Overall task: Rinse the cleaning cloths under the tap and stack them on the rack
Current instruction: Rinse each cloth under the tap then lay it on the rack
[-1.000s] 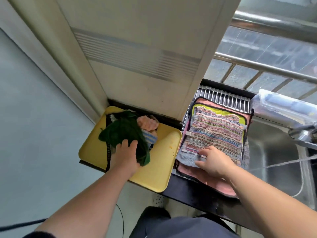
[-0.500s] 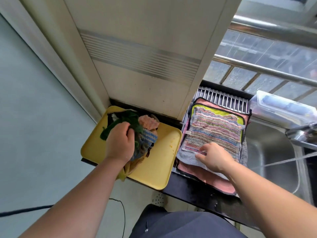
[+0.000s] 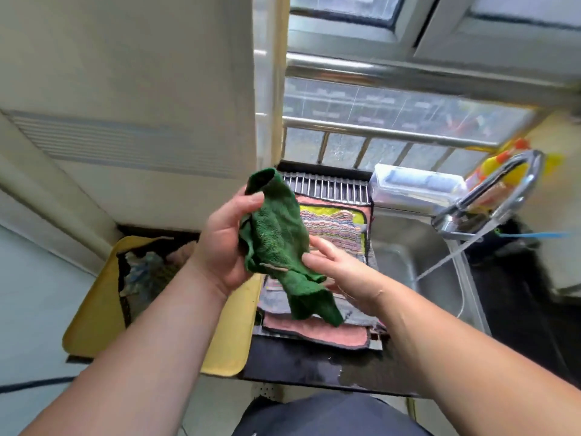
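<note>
Several cloths (image 3: 330,225) lay stacked on the rack (image 3: 327,190) and a heap (image 3: 147,269) waited on the yellow tray (image 3: 94,309), so you were probably partway through. One green cloth (image 3: 276,243), seemingly unrinsed, hung above the stack, apart from the running tap (image 3: 490,196): your left hand (image 3: 220,243) gripped its upper part with curled fingers, your right hand (image 3: 339,269) touched its lower fold with fingers nearly straight.
</note>
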